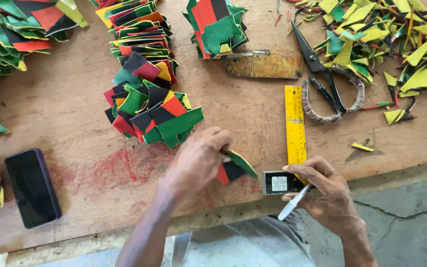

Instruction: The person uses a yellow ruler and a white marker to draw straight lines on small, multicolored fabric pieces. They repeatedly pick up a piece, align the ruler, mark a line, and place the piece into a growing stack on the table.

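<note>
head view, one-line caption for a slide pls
Left hand pinches a red, black and green patch; right hand holds a white pen beside a yellow ruler.

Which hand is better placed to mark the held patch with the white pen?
Probably the right hand: it already grips the white pen beside the small black box, while the left hand is occupied pinching the multicoloured patch.

Open bare table (75,113) left of the coloured patch stack (149,106), between it and the dark phone (32,187). Blocked to the right by yellow ruler (295,123), scissors (327,84) and scrap heap (391,39); clear strip along the near edge.
</note>
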